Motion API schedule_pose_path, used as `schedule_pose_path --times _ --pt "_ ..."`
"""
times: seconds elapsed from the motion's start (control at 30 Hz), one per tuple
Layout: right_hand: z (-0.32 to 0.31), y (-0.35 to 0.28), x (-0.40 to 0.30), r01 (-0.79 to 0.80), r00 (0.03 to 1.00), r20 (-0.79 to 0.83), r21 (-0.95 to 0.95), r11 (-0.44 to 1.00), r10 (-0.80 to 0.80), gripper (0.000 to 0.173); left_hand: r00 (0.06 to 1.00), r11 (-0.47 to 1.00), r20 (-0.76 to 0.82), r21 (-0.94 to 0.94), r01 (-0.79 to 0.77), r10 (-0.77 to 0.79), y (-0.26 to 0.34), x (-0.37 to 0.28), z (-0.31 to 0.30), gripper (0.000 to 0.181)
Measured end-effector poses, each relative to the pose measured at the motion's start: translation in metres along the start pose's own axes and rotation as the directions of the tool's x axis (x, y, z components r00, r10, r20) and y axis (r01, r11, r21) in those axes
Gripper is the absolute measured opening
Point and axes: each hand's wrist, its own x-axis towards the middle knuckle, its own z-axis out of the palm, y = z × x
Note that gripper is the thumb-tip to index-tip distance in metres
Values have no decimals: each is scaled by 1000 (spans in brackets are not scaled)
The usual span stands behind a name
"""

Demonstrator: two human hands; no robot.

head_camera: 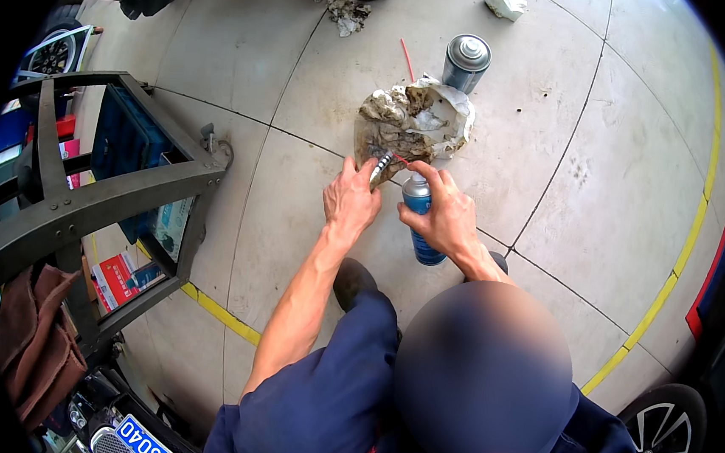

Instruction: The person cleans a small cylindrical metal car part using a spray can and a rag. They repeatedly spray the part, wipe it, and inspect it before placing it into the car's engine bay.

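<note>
My left hand point(353, 201) grips a small cylindrical metal part point(380, 166) with dark and light bands; its lower end is hidden by the fingers. Close on the right, my right hand point(443, 212) holds a blue aerosol can point(423, 231), with the index finger on its nozzle. The can's thin red straw point(400, 159) points at the banded part. Beneath and beyond both hands, crumpled, dirt-stained paper or cloth point(438, 120) lies on the floor. A second aerosol can point(466, 63) stands upright behind this heap, and a loose red straw point(407, 59) lies left of that can.
A metal-framed cart point(116, 188) with boxes and a blue case point(128, 138) stands at left, a brown cloth point(40, 348) over its corner. More stained wads point(344, 14) and a white crumpled piece point(505, 1) lie farther off. A car wheel point(662, 442) is at lower right.
</note>
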Motion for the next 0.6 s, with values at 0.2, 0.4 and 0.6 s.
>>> schedule_pose_path --times 0.2,0.4,0.6 --pt "-5 -5 0 8 999 35 14 1000 -8 69 1000 1000 -15 14 -5 6 -3 5 2 51" --pt "-7 -5 -11 1 1000 31 27 1000 -2 68 1000 1000 -9 5 17 -17 -6 3 3 52" --pt "-8 -7 -13 44 998 33 31 999 -45 67 1000 1000 -4 27 3 -3 -9 4 6 54"
